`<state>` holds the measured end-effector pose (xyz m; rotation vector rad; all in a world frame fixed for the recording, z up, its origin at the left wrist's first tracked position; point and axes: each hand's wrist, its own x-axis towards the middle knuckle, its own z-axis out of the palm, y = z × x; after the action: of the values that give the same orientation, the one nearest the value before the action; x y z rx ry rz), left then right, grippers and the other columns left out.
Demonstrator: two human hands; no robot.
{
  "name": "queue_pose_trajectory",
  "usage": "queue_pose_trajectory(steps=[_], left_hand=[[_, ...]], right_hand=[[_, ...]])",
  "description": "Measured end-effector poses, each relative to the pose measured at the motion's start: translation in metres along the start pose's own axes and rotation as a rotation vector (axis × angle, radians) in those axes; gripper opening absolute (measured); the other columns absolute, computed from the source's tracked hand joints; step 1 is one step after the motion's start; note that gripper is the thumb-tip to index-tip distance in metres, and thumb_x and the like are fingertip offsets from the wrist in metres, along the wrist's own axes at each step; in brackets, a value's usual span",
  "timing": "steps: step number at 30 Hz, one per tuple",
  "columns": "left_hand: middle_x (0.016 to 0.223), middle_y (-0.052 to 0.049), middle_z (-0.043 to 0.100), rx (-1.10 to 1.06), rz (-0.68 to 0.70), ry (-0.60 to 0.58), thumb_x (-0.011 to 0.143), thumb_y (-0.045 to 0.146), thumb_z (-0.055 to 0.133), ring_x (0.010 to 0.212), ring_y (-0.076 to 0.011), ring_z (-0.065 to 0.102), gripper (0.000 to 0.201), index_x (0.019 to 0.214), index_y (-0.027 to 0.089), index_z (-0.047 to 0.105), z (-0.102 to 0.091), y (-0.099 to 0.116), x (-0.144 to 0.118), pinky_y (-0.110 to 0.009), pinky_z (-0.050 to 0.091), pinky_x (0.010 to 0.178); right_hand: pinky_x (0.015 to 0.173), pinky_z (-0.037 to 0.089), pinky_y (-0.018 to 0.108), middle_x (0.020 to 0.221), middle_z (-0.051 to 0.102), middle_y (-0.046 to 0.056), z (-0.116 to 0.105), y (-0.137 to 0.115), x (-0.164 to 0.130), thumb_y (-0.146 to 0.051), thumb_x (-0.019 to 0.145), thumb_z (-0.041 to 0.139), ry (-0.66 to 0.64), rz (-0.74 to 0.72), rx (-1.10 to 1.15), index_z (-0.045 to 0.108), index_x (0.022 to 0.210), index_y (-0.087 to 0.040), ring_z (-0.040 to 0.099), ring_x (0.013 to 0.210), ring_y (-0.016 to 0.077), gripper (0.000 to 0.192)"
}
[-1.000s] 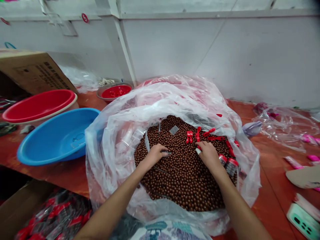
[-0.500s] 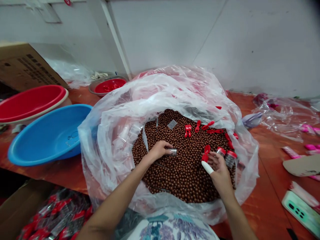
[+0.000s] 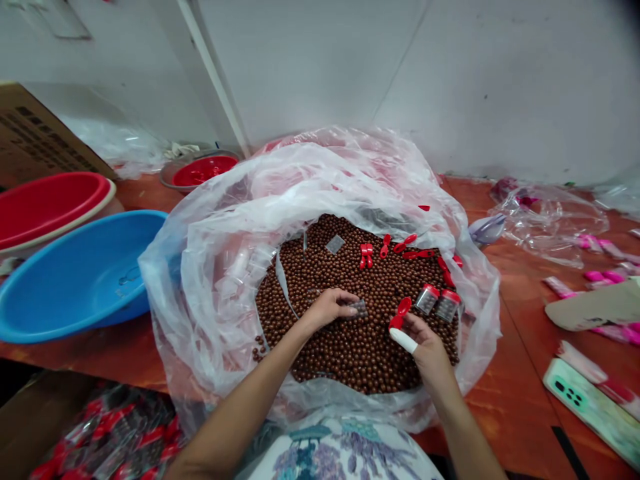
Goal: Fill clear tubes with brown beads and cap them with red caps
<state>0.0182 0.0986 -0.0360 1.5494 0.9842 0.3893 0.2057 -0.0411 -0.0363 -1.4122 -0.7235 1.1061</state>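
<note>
My left hand (image 3: 326, 311) is closed on a small clear plastic jar (image 3: 359, 308), tilted low over a heap of shiny brown balls (image 3: 360, 357). Dark balls show through the jar's wall. In my right hand (image 3: 425, 343) is a red flip-top cap (image 3: 403, 308), pinched between the fingers and a thumb with a white cover (image 3: 403, 340). The cap and jar are apart. Just beyond that hand lie two filled jars (image 3: 427, 299) with red lids. Several loose red caps (image 3: 385, 245) rest on the balls farther back, near a clear square piece (image 3: 335, 245).
A crumpled clear plastic bag (image 3: 210, 267) surrounds the balls. To the left stand a blue basin (image 3: 75, 273) and a red basin (image 3: 50, 203). Below them, a box holds many red-capped jars (image 3: 107, 433). A phone (image 3: 590, 407) and pink-ended tubes (image 3: 560, 287) lie at right.
My left hand has moved right with the jar, closer to the cap. Balls now show in the jar more plainly. My right hand still holds the cap. The whole view has shifted slightly.
</note>
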Motion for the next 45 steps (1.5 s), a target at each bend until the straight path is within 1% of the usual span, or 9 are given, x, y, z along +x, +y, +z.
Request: queue_pose_trajectory(steps=[5,15,25,27,33,37,39,42,45], left_hand=[[0.086,-0.005,0.070,-0.204,-0.041,-0.023,0.058,0.023,0.072,0.078,-0.0174,0.060,0.037,0.093,0.013,0.069,0.006,0.003,-0.010,-0.031,0.045,0.078],[0.085,-0.005,0.066,-0.602,-0.109,-0.081,0.055,0.024,0.078,0.074,-0.0152,0.059,0.042,0.093,0.013,0.066,0.016,0.011,-0.030,-0.030,0.048,0.070],[0.088,-0.004,0.067,-0.388,0.025,-0.021,0.059,0.022,0.073,0.081,-0.0172,0.058,0.034,0.091,0.013,0.067,0.032,0.014,-0.039,-0.030,0.042,0.081],[0.088,-0.004,0.068,-0.375,0.037,-0.013,0.059,0.020,0.072,0.082,-0.0176,0.058,0.032,0.090,0.013,0.068,0.036,0.013,-0.040,-0.030,0.042,0.082],[0.082,-0.003,0.065,-0.496,0.017,0.024,0.062,0.023,0.071,0.072,-0.0133,0.057,0.033,0.093,0.012,0.066,0.045,0.007,-0.041,-0.027,0.044,0.072],[0.077,-0.003,0.063,-0.492,0.020,0.039,0.062,0.025,0.072,0.067,-0.0120,0.055,0.033,0.091,0.011,0.065,0.049,0.011,-0.043,-0.024,0.044,0.066],[0.077,-0.003,0.063,-0.514,0.011,0.067,0.061,0.025,0.073,0.067,-0.0118,0.055,0.033,0.090,0.011,0.065,0.050,0.016,-0.045,-0.024,0.044,0.065],[0.077,-0.002,0.063,-0.579,0.003,0.108,0.057,0.026,0.077,0.067,-0.0111,0.054,0.036,0.088,0.012,0.064,0.055,0.021,-0.049,-0.022,0.043,0.064],[0.080,-0.003,0.063,-0.696,-0.048,0.100,0.062,0.037,0.074,0.067,-0.0112,0.055,0.037,0.088,0.012,0.063,0.059,0.022,-0.051,-0.021,0.042,0.062]], right_hand=[[0.076,0.050,0.032,0.111,0.060,0.001,0.001,-0.001,0.001,-0.033,0.067,0.071,-0.052,-0.007,-0.024,0.060,0.109,-0.025,0.057,0.092,0.0195,0.044],[0.074,0.050,0.033,0.104,0.063,0.004,0.018,-0.011,0.008,-0.035,0.072,0.065,-0.126,-0.035,0.032,0.053,0.114,-0.025,0.058,0.093,0.0204,0.044],[0.067,0.049,0.029,0.109,0.061,0.004,0.015,-0.019,0.008,-0.037,0.078,0.054,-0.250,-0.057,-0.189,0.062,0.108,-0.024,0.058,0.084,0.0184,0.033],[0.066,0.050,0.030,0.108,0.062,0.004,0.015,-0.020,0.008,-0.034,0.079,0.052,-0.227,-0.075,-0.238,0.061,0.110,-0.025,0.058,0.082,0.0185,0.034],[0.093,0.040,0.040,0.110,0.061,0.005,0.016,-0.018,0.000,-0.020,0.082,0.044,-0.159,-0.344,-0.535,0.058,0.113,-0.025,0.054,0.103,0.0215,0.034],[0.093,0.041,0.040,0.112,0.058,0.007,0.017,-0.012,-0.005,-0.019,0.085,0.041,-0.174,-0.493,-0.707,0.050,0.123,-0.026,0.053,0.105,0.0209,0.039],[0.095,0.040,0.041,0.117,0.054,0.009,0.018,-0.007,-0.006,-0.023,0.083,0.048,-0.178,-0.566,-0.777,0.042,0.128,-0.023,0.050,0.110,0.0228,0.046],[0.097,0.038,0.045,0.122,0.048,0.013,0.021,-0.001,-0.005,-0.032,0.073,0.064,-0.149,-0.672,-0.855,0.031,0.134,-0.019,0.046,0.114,0.0271,0.070],[0.095,0.040,0.045,0.119,0.049,0.013,0.023,0.000,-0.005,-0.032,0.073,0.063,-0.103,-0.744,-0.916,0.033,0.130,-0.019,0.047,0.112,0.0271,0.065]])
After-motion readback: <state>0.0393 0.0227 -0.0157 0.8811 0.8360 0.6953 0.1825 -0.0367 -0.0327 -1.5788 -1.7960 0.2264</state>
